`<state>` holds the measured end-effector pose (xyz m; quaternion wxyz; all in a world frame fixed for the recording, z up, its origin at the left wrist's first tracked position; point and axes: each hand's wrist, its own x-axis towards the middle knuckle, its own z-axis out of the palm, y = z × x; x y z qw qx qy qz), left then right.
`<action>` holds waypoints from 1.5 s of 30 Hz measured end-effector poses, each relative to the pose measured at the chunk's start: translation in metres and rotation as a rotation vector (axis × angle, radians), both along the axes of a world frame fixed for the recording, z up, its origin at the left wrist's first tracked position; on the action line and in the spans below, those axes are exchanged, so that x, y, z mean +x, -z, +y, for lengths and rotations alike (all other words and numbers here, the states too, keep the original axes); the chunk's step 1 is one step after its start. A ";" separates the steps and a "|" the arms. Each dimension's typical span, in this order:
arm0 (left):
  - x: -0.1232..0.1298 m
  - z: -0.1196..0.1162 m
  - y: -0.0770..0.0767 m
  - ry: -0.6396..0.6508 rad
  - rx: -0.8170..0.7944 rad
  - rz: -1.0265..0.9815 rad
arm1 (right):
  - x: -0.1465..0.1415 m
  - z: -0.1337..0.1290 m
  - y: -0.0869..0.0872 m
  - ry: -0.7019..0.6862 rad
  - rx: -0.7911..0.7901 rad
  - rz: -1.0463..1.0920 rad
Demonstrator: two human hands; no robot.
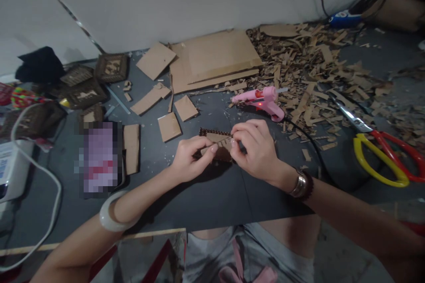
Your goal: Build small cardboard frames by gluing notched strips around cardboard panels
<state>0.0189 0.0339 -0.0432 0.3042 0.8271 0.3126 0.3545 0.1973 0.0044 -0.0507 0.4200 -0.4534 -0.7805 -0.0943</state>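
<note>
Two hands pinching a small cardboard piece (pixel 217 139) above a dark mat (pixel 212 203).

Left hand (pixel 192 157) and right hand (pixel 255 152) clamp it from either end, mid-mat (brown toothed edge uppermost). Just beyond sits a pink glue gun (pixel 262 101), its red light on; farther right, red-and-yellow scissors (pixel 381 159) and heaped cardboard scraps (pixel 308 66).

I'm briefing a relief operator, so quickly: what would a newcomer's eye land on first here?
At centre, the left hand and right hand grip a small cardboard piece with a dark studded edge. Just beyond them lies a pink hot glue gun, its small red light lit. Further right are large scissors with red and yellow handles, and a heap of cardboard scraps spreads along the wall.
</note>
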 end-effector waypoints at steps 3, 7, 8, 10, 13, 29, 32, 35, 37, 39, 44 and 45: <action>0.000 0.000 0.000 0.002 0.001 -0.001 | 0.000 0.000 -0.001 0.012 0.003 -0.001; 0.001 0.000 0.000 0.002 0.007 -0.004 | -0.001 -0.001 -0.002 0.015 0.023 -0.011; 0.001 0.000 -0.001 0.000 0.006 0.000 | -0.001 -0.001 -0.002 0.016 0.025 -0.010; 0.001 -0.001 -0.001 -0.005 0.000 0.010 | -0.002 -0.001 -0.002 0.022 0.024 -0.003; 0.000 -0.001 0.000 -0.003 -0.010 0.007 | -0.001 -0.001 -0.002 0.036 0.030 0.012; -0.005 0.002 0.007 -0.013 -0.157 -0.103 | 0.007 0.005 -0.004 0.010 0.015 0.084; -0.006 0.002 0.005 -0.007 -0.143 -0.099 | 0.007 0.004 -0.004 -0.121 0.018 0.050; -0.005 0.001 0.004 0.012 -0.131 -0.095 | 0.007 0.004 -0.002 -0.153 0.064 -0.012; -0.005 0.001 0.004 0.026 -0.130 -0.086 | 0.008 0.004 -0.001 -0.143 0.072 -0.023; -0.005 0.002 0.004 0.037 -0.132 -0.078 | 0.008 0.005 -0.001 -0.145 0.066 -0.031; -0.005 0.003 0.005 0.035 -0.158 -0.069 | 0.006 0.006 -0.002 -0.169 0.008 -0.095; -0.004 0.003 0.005 0.034 -0.166 -0.068 | 0.006 0.006 -0.002 -0.178 -0.013 -0.091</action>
